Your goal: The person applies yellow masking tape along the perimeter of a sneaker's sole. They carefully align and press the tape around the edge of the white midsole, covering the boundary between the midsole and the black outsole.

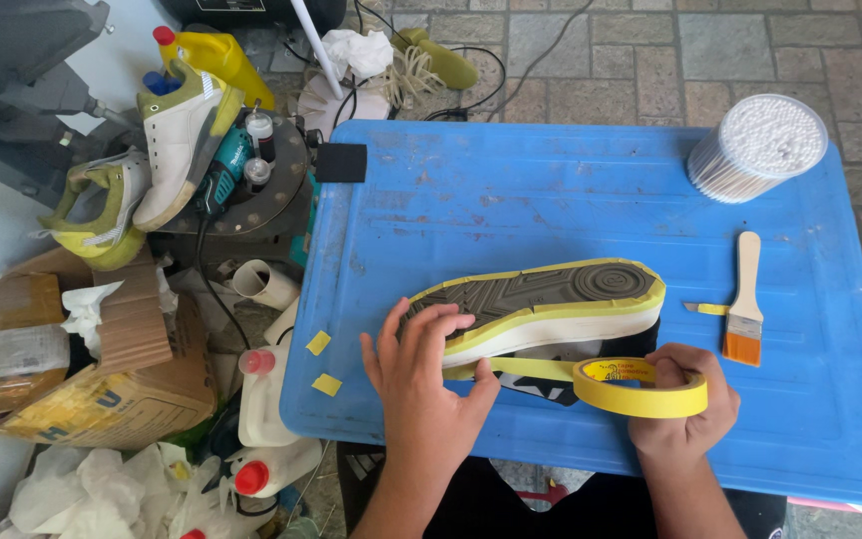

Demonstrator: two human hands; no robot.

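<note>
Shoe (541, 309) lying on its side, sole facing up, at the centre of my blue desk (551, 180), its edge wrapped in yellow tape. My left hand (421, 384) presses its toe with spread fingers (431, 324), while my right hand (685, 404), at five o'clock, grips a yellow tape roll (641, 387). Brush (745, 299) at three o'clock, tub of cotton swabs (758, 147) at one o'clock.
</note>
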